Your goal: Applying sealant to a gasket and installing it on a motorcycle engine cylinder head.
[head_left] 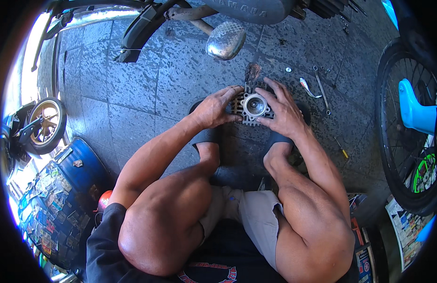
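Left hand (pixel 212 110), right hand (pixel 287 113): fingers (pixel 267 96) part-curled, clasping finned metal block (pixel 255 106) from opposite sides

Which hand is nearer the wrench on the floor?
Right. The right hand is on the right side of the finned metal part, with the wrench off to its right; the left hand is on the part's opposite side, farther from the wrench.

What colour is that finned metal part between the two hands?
The finned metal part is silver-grey, darker toward its edges; the head view shows it best.
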A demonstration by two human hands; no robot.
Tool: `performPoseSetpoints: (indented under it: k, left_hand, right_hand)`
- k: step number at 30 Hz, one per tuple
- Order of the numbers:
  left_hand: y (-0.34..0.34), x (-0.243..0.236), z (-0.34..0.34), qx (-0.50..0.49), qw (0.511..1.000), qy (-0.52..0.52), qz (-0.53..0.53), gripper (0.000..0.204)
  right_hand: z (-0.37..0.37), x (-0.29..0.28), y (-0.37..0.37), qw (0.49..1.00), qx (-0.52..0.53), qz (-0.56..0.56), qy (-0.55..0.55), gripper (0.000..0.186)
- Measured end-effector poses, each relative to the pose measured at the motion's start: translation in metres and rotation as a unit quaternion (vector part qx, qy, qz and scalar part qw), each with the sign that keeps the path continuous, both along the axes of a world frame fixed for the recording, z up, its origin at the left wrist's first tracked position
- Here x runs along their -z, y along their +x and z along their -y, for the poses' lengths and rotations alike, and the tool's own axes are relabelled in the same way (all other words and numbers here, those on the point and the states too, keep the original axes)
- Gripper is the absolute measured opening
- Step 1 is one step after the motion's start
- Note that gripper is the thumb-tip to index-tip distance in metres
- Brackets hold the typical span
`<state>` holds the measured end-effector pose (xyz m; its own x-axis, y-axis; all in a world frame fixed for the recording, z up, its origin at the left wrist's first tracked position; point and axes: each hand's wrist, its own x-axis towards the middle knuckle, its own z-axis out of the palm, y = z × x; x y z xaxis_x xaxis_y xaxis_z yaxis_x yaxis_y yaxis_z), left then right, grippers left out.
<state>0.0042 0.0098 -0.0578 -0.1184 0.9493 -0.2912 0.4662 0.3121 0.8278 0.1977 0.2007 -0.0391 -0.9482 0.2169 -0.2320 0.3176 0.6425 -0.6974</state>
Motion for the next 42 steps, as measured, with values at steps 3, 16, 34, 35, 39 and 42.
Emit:
performPoseSetpoints:
  k: [3,16,34,35,39,42]
  left_hand:
    - [0.000,0.002,0.001,-0.003,1.000,-0.007,0.002,0.088]
    - [0.000,0.006,0.001,0.008,1.000,-0.001,-0.009,0.093]
    - [0.000,0.008,0.001,0.009,1.000,-0.005,-0.016,0.095]
    - [0.000,0.008,0.001,0.008,1.000,-0.007,-0.016,0.095]
    - [0.001,0.003,0.000,0.000,1.000,-0.005,-0.006,0.087]
    - [0.001,0.000,-0.001,0.000,1.000,-0.005,-0.010,0.087]
  right_hand:
    - [0.004,0.003,0.007,0.999,0.044,0.026,-0.006,0.085]
    - [0.018,0.004,0.010,0.995,0.094,0.018,0.037,0.085]
    - [0.021,0.004,0.008,0.995,0.090,0.001,0.047,0.084]
    - [0.021,0.004,0.008,0.995,0.089,0.001,0.048,0.084]
    - [0.021,0.005,0.007,0.995,0.090,0.000,0.045,0.084]
    - [0.021,0.005,0.008,0.995,0.091,-0.001,0.049,0.084]
